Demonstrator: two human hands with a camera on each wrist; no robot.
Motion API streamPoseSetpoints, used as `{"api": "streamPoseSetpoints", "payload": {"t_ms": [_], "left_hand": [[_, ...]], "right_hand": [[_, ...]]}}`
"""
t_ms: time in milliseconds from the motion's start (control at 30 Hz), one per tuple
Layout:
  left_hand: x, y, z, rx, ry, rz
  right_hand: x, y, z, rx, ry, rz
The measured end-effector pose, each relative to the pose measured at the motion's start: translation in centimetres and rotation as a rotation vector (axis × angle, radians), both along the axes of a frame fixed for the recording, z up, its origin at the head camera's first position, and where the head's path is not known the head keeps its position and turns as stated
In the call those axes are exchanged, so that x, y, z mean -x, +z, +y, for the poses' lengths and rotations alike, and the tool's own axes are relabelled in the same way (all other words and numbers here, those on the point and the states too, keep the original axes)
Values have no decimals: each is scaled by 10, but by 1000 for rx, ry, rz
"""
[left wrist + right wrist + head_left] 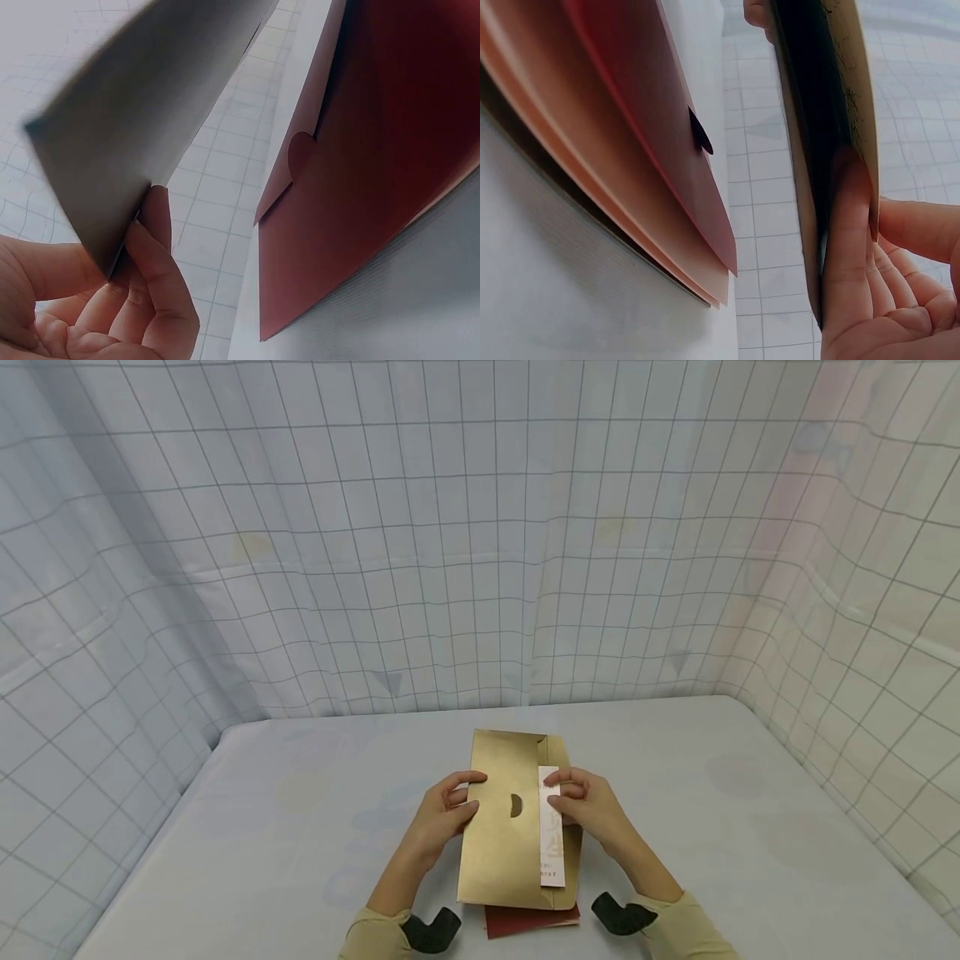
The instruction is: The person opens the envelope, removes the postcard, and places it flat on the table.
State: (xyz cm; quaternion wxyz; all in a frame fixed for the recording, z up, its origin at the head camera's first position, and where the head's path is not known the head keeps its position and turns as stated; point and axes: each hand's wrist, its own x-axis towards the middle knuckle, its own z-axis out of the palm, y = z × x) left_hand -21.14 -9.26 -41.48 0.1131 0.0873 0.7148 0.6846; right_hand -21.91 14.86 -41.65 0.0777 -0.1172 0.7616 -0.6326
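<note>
My left hand pinches the left edge of a gold envelope, thumb on its front and fingers behind. A dark half-round notch shows on the envelope's front panel. A white card with printed characters stands partly out of the envelope's open right side. My right hand pinches this card at its right edge. In the right wrist view, one right finger reaches into the dark opening beside the printed card, and the thumb lies on the card's other face. The envelope is held up above the table.
Below the gold envelope lie stacked red envelopes on the white table. The top one has a flap with a rounded tab. Dark wrist mounts sit at both sleeves. A white gridded curtain surrounds the table.
</note>
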Motion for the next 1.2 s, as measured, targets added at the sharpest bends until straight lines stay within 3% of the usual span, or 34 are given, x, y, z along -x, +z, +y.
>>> {"api": "streamPoseSetpoints", "payload": {"t_ms": [500, 1200], "left_hand": [[0, -1, 0, 1, 27, 3], [2, 0, 2, 2, 51, 1]], "right_hand": [[1, -1, 1, -17, 15, 52], [2, 0, 2, -25, -6, 51]]}}
